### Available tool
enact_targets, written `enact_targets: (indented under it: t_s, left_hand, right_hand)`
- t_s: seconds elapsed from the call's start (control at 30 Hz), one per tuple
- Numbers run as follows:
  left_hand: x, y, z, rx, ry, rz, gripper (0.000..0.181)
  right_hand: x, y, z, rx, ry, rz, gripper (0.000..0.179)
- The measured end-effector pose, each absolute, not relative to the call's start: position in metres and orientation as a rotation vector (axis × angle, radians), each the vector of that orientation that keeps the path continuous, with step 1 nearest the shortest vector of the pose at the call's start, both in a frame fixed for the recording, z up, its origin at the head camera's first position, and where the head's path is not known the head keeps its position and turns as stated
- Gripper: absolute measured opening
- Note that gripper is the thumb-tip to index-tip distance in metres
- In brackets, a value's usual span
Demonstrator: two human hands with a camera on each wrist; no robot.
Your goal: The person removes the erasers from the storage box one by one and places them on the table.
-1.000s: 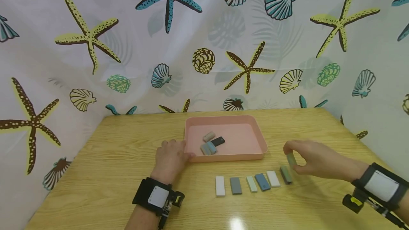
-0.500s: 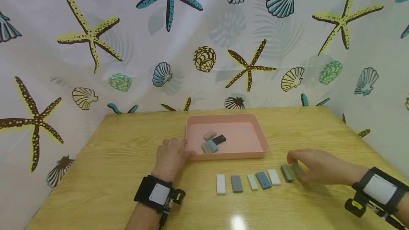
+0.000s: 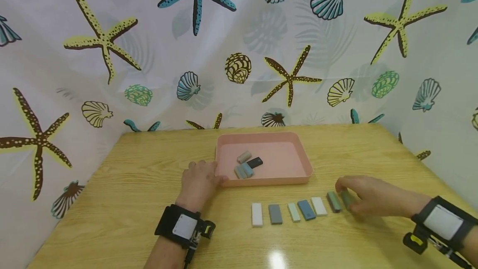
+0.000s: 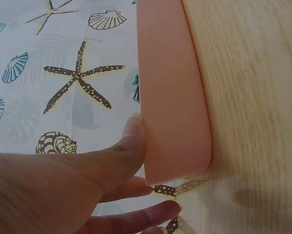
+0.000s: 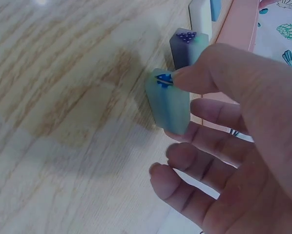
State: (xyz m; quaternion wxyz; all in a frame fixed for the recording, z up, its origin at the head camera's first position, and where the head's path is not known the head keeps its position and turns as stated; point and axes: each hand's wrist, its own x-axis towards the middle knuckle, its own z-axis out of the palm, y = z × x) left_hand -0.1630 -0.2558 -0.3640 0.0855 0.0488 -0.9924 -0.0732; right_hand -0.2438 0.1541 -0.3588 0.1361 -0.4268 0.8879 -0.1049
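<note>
In the head view my right hand pinches a pale green block between thumb and fingers at the right end of a row. The right wrist view shows that block standing on the table, with a blue mark on its end and the thumb against it. A darker green block stands just left of it. My left hand holds the front left corner of a pink tray, thumb at the rim. The left wrist view shows the thumb on the tray's wall, other fingers beyond its corner.
Leftward along the row lie a white block, a blue one, a light green one, a grey one and another white one. Several blocks, including a black one, lie in the tray's left half. A patterned cloth hangs behind.
My right hand has lowered the pale green block from above the table to a place beside the darker green block. The left hand stays at the tray's corner.
</note>
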Motion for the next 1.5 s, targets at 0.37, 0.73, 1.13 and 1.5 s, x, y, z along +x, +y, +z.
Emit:
enact_targets:
  t_s: [0.37, 0.73, 1.13, 1.5]
  left_hand:
    - [-0.161, -0.258, -0.365, 0.151, -2.960, -0.248, 0.041]
    - [-0.160, -0.259, -0.365, 0.162, -2.964, -0.239, 0.043]
    - [-0.161, -0.258, -0.364, 0.177, -2.966, -0.260, 0.043]
    - [-0.162, -0.257, -0.363, 0.156, -2.949, -0.251, 0.043]
  right_hand:
    - [-0.247, 0.146, -0.351, -1.207, 2.480, -0.239, 0.034]
    - [-0.252, 0.100, -0.328, -1.492, 2.776, -0.170, 0.018]
    - [-0.259, 0.049, -0.327, -1.499, 2.942, -0.260, 0.016]
    - [-0.268, 0.009, -0.328, -1.358, 3.014, -0.369, 0.015]
